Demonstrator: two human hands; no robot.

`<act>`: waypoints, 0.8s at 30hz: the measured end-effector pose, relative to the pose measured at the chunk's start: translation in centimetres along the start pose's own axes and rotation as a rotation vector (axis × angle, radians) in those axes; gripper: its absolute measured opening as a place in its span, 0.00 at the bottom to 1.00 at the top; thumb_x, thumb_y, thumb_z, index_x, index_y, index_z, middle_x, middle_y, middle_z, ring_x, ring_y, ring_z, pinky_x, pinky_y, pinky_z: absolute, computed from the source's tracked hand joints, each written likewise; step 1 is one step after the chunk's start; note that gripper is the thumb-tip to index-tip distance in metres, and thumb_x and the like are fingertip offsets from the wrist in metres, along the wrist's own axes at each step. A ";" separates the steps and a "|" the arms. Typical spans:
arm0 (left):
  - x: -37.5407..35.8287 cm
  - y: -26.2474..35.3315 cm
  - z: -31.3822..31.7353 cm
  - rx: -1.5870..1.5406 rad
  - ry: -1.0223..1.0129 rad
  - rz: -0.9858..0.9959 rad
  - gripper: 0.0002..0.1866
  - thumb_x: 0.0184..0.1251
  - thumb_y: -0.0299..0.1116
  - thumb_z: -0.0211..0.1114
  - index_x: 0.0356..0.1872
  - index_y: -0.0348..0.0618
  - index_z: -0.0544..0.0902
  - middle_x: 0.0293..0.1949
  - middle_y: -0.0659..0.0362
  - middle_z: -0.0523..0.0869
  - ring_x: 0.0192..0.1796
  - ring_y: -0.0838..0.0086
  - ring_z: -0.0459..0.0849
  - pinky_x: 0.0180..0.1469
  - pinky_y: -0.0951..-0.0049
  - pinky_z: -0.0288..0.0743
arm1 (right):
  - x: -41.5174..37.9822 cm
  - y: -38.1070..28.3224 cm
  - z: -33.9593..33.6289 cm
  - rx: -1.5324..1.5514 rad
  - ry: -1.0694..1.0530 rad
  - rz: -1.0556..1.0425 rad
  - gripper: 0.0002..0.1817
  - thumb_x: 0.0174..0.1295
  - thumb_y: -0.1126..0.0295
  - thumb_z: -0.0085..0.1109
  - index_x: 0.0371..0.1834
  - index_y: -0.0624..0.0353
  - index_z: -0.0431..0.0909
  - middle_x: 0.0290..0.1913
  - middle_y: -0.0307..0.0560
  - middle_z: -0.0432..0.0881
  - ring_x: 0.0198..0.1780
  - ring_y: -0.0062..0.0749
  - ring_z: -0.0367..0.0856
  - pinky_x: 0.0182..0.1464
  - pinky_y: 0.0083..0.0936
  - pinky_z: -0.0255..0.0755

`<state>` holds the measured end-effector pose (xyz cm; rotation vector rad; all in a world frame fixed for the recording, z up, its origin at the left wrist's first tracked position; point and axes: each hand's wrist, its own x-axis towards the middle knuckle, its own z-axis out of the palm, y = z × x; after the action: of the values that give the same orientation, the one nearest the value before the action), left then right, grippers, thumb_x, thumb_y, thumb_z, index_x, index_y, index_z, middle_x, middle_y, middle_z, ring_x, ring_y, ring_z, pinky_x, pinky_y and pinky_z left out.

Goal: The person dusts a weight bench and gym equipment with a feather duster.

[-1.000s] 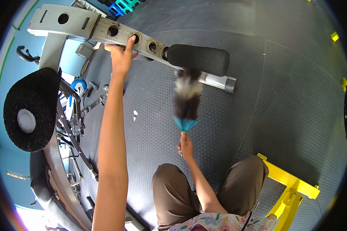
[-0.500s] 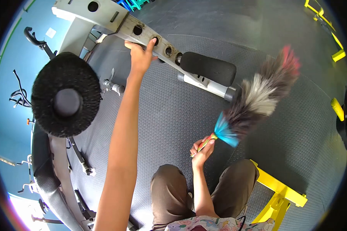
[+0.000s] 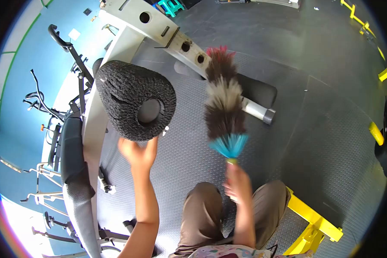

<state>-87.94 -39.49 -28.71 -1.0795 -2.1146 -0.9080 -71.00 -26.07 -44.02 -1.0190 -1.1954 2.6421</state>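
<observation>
My right hand (image 3: 237,182) is closed around the handle of a feather duster (image 3: 225,103), slightly blurred. Its feathers run from blue at the base through dark brown and pale grey to a pink tip, pointing up across the lower end of a grey metal bar (image 3: 193,53) with round holes. Partly behind the feathers is a black foam roller (image 3: 260,91). My left hand (image 3: 138,152) is at the lower edge of a large black padded roller (image 3: 135,99) with a round end cap. Its fingertips are hidden behind that roller, so their grip does not show.
A black padded seat (image 3: 75,172) and the machine's frame stand at left. Yellow metal feet (image 3: 316,213) are on the textured rubber floor (image 3: 180,159) at lower right. Other exercise machines line the blue wall (image 3: 17,124). A green stool (image 3: 172,6) stands at the far top.
My left hand has left the holed bar and come down to the large roller. The duster has swung left and more upright, over the bar's end. The view has shifted.
</observation>
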 end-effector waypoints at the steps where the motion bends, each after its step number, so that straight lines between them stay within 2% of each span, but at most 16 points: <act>1: -0.9 0.8 -3.0 -0.086 -0.070 0.031 0.18 0.57 0.29 0.61 0.48 0.34 0.72 0.42 0.48 0.80 0.45 0.67 0.79 0.54 0.68 0.67 | -2.3 -1.6 -2.7 -0.010 0.014 0.057 0.21 0.59 0.45 0.50 0.28 0.53 0.70 0.11 0.29 0.62 0.08 0.11 0.56 0.08 0.09 0.47; 3: 0.7 0.3 -4.7 -0.142 0.162 0.359 0.16 0.58 0.29 0.61 0.47 0.33 0.73 0.43 0.46 0.79 0.44 0.70 0.77 0.53 0.69 0.66 | -6.7 -4.2 -7.7 -0.475 0.238 -0.149 0.18 0.60 0.51 0.53 0.34 0.56 0.77 0.12 0.29 0.63 0.13 0.10 0.61 0.14 0.09 0.54; 4: 2.9 2.3 -4.2 0.068 0.338 0.274 0.15 0.60 0.32 0.60 0.46 0.34 0.74 0.40 0.47 0.80 0.42 0.68 0.77 0.52 0.68 0.66 | -8.4 -5.4 -10.8 -0.629 0.173 -0.203 0.18 0.58 0.53 0.54 0.33 0.59 0.78 0.14 0.30 0.65 0.15 0.12 0.62 0.17 0.12 0.58; 5: 5.1 3.7 -3.1 0.283 0.521 0.190 0.15 0.62 0.35 0.58 0.45 0.34 0.75 0.37 0.48 0.81 0.40 0.66 0.77 0.51 0.67 0.66 | -9.7 -5.5 -12.5 -0.892 0.319 -0.469 0.20 0.57 0.54 0.56 0.39 0.63 0.77 0.18 0.45 0.75 0.19 0.23 0.71 0.21 0.22 0.60; 6: 6.3 2.7 -3.9 0.407 0.421 0.148 0.15 0.63 0.37 0.56 0.45 0.37 0.76 0.38 0.49 0.81 0.41 0.63 0.77 0.51 0.65 0.66 | -11.0 -8.8 -12.3 -1.050 0.190 -0.431 0.19 0.57 0.58 0.56 0.41 0.65 0.76 0.19 0.49 0.74 0.20 0.25 0.72 0.22 0.23 0.62; 7: 7.2 1.5 -5.3 0.526 0.312 0.101 0.15 0.65 0.39 0.55 0.45 0.39 0.77 0.38 0.49 0.81 0.43 0.60 0.78 0.52 0.63 0.66 | -11.3 -10.5 -11.2 -0.966 0.121 -0.505 0.19 0.56 0.62 0.56 0.45 0.65 0.75 0.22 0.50 0.76 0.21 0.29 0.75 0.25 0.22 0.66; 8: 7.3 -0.1 -6.2 0.578 0.232 -0.023 0.16 0.66 0.41 0.52 0.47 0.42 0.76 0.40 0.50 0.81 0.44 0.57 0.77 0.51 0.61 0.66 | -11.7 -12.3 -9.3 -1.067 0.115 -0.607 0.20 0.56 0.66 0.56 0.49 0.65 0.73 0.29 0.55 0.80 0.28 0.35 0.81 0.31 0.23 0.71; 11: 7.9 -0.9 -6.8 0.895 0.036 -0.501 0.18 0.68 0.44 0.46 0.49 0.46 0.76 0.45 0.50 0.80 0.43 0.50 0.79 0.46 0.56 0.69 | -9.7 -15.4 -6.1 -1.022 0.007 -0.924 0.20 0.54 0.71 0.56 0.51 0.64 0.73 0.40 0.59 0.80 0.37 0.42 0.83 0.38 0.25 0.74; 12: 8.0 -1.0 -6.8 0.901 0.031 -0.498 0.18 0.68 0.44 0.46 0.49 0.46 0.76 0.45 0.50 0.80 0.43 0.50 0.79 0.46 0.56 0.69 | -9.4 -16.6 -5.0 -1.040 -0.011 -0.984 0.20 0.54 0.73 0.56 0.52 0.64 0.73 0.42 0.59 0.80 0.40 0.43 0.83 0.40 0.25 0.74; 13: 8.0 -1.1 -6.9 0.910 0.011 -0.442 0.18 0.65 0.43 0.49 0.49 0.45 0.76 0.45 0.50 0.80 0.44 0.51 0.78 0.46 0.57 0.69 | -9.6 -17.7 -3.7 -1.011 0.010 -0.932 0.19 0.56 0.72 0.55 0.51 0.65 0.73 0.48 0.54 0.79 0.45 0.40 0.81 0.48 0.26 0.73; 17: 7.9 -1.5 -7.2 0.953 -0.056 -0.222 0.21 0.54 0.40 0.59 0.49 0.43 0.76 0.45 0.49 0.79 0.48 0.53 0.77 0.48 0.59 0.68 | -10.2 -19.1 -1.4 -1.272 0.044 -1.108 0.20 0.53 0.73 0.59 0.51 0.62 0.74 0.43 0.55 0.80 0.38 0.41 0.82 0.39 0.25 0.74; 19: 7.9 -1.7 -7.2 0.963 -0.078 -0.121 0.24 0.49 0.38 0.65 0.48 0.41 0.75 0.46 0.49 0.79 0.49 0.54 0.76 0.49 0.60 0.68 | -11.7 -19.2 -0.9 -1.454 0.073 -0.940 0.19 0.53 0.72 0.59 0.51 0.56 0.76 0.41 0.54 0.81 0.30 0.39 0.81 0.35 0.27 0.73; 20: 8.6 -1.8 -7.1 0.945 -0.049 -0.372 0.25 0.46 0.41 0.66 0.48 0.42 0.76 0.43 0.50 0.80 0.47 0.54 0.77 0.46 0.58 0.68 | -11.6 -19.1 -1.1 -1.430 0.068 -0.984 0.19 0.53 0.71 0.59 0.51 0.57 0.76 0.41 0.54 0.81 0.31 0.40 0.81 0.36 0.27 0.74; 21: 7.8 -2.1 -7.2 1.136 -0.069 0.042 0.27 0.67 0.55 0.39 0.44 0.42 0.77 0.34 0.46 0.83 0.36 0.49 0.81 0.41 0.53 0.73 | -11.4 -19.2 -1.4 -1.406 0.068 -1.030 0.19 0.53 0.71 0.59 0.50 0.58 0.76 0.42 0.55 0.80 0.32 0.41 0.82 0.36 0.27 0.74; 23: 8.4 -2.2 -7.2 0.992 -0.034 -0.210 0.31 0.66 0.58 0.38 0.42 0.39 0.77 0.31 0.45 0.83 0.38 0.49 0.81 0.41 0.54 0.73 | -10.7 -19.8 -2.1 -1.155 0.011 -1.002 0.18 0.54 0.70 0.58 0.50 0.61 0.75 0.43 0.56 0.80 0.37 0.42 0.83 0.39 0.27 0.74; 24: 8.6 -2.4 -7.1 0.989 -0.024 -0.210 0.31 0.66 0.58 0.38 0.42 0.39 0.77 0.31 0.45 0.83 0.38 0.49 0.81 0.41 0.54 0.73 | -10.5 -20.3 -2.2 -1.027 0.003 -0.982 0.18 0.56 0.69 0.58 0.49 0.64 0.75 0.44 0.55 0.80 0.42 0.43 0.82 0.41 0.28 0.75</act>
<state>-92.85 -42.27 -18.75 -0.3504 -2.2716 0.1337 -65.58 -13.81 -25.34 -0.2527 -2.3022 1.2269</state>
